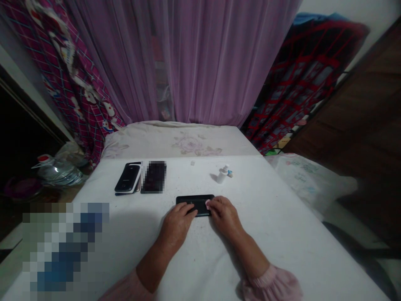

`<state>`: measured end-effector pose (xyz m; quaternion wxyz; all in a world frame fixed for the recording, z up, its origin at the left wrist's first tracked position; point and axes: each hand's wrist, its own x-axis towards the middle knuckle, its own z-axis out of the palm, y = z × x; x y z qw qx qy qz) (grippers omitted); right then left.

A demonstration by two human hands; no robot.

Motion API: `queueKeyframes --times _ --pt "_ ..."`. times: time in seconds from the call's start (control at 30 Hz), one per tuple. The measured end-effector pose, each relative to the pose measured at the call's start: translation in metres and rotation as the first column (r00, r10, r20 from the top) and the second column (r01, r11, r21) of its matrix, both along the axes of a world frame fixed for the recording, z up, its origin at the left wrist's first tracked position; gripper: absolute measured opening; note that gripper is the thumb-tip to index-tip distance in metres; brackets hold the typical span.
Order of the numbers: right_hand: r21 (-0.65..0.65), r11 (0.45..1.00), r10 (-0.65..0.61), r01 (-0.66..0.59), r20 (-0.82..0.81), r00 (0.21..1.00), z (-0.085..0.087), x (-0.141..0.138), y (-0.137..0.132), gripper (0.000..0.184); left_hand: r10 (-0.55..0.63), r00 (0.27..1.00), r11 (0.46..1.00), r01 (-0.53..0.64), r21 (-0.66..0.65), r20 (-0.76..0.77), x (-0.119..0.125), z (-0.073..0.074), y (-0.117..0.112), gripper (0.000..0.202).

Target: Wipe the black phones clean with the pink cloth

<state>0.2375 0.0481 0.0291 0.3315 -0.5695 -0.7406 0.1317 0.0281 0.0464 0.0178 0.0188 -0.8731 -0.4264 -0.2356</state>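
Observation:
A black phone (200, 202) lies flat on the white-covered table, its long side running left to right. My left hand (179, 221) grips its near left part, with the fingers over the surface and the thumb at the near edge. At the right end, my right hand (226, 214) is closed in a pinch on a small pink piece (208, 204), pressed against the phone. Whether the pink piece is an eraser or a bit of cloth cannot be made out.
Stacked phones (128, 179) lie at the back left, beside a pixelated dark device (153, 177). A white spray bottle (222, 174) stands at the back right, with a small blue and white item (230, 173) behind it. A blurred patch (65, 251) covers the table's front left.

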Motion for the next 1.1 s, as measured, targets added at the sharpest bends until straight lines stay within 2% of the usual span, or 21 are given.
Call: queueKeyframes --times 0.2,0.33,0.47,0.63,0.83,1.0,1.1 --pt "-0.028 0.998 -0.058 0.059 0.049 0.997 -0.004 -0.001 0.032 0.020 -0.006 1.000 1.000 0.006 -0.019 0.000 0.000 -0.002 0.000 0.028" --pt "-0.076 0.993 -0.077 0.087 0.131 0.988 -0.003 -0.005 0.043 0.021 0.006 1.000 1.000 -0.006 -0.012 -0.012 0.000 -0.005 0.000 0.028" --pt "-0.094 0.986 -0.114 0.136 0.207 0.972 0.002 -0.012 0.043 0.022 -0.001 1.000 1.000 0.001 -0.005 -0.010 0.000 -0.005 0.001 0.028" --pt "-0.098 0.988 -0.091 0.120 0.257 0.962 0.006 -0.018 0.042 0.021 0.005 1.000 1.000 -0.005 -0.012 0.015 0.001 -0.006 0.001 0.028" --pt "-0.099 0.992 -0.057 0.084 0.244 0.968 0.006 -0.008 0.040 0.022 -0.001 1.000 1.000 0.001 -0.013 0.013 0.001 -0.007 0.001 0.029" --pt "-0.098 0.985 -0.108 0.139 0.267 0.958 0.006 0.002 0.038 0.024 0.000 1.000 1.000 0.001 -0.030 0.023 0.000 -0.008 0.000 0.029" --pt "-0.092 0.983 -0.126 0.159 0.289 0.949 0.008 -0.003 0.037 0.024 0.003 1.000 0.999 -0.003 -0.031 0.019 0.000 -0.006 0.000 0.029"
